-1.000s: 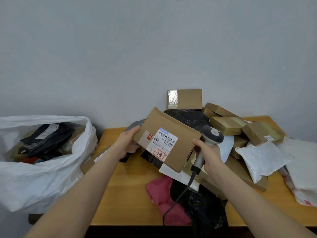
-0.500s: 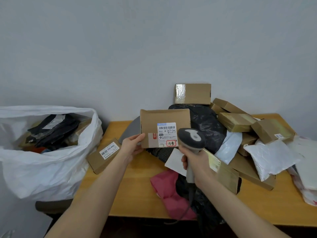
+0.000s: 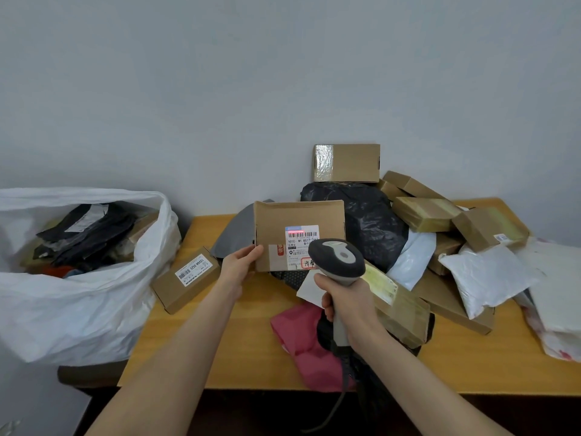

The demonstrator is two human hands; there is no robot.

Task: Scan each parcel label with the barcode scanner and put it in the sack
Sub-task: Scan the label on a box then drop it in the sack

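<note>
- The left hand (image 3: 240, 265) pinches the box (image 3: 298, 218) by its lower left corner, upright over the counter (image 3: 251, 341), label (image 3: 300, 243) facing the person, right of the sack (image 3: 78, 294).
- The right hand (image 3: 349, 302) has its fingers (image 3: 327, 305) curled round the scanner (image 3: 338, 258) handle.
- The red line (image 3: 295, 231) covers only the barcode's left part; steadying the box and nudging the aim right should likely read it.
- The scanner head hides the label's lower right; the trigger finger is hidden.

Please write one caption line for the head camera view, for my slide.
Left hand holds a cardboard parcel upright while right hand aims the barcode scanner at its label.
</note>
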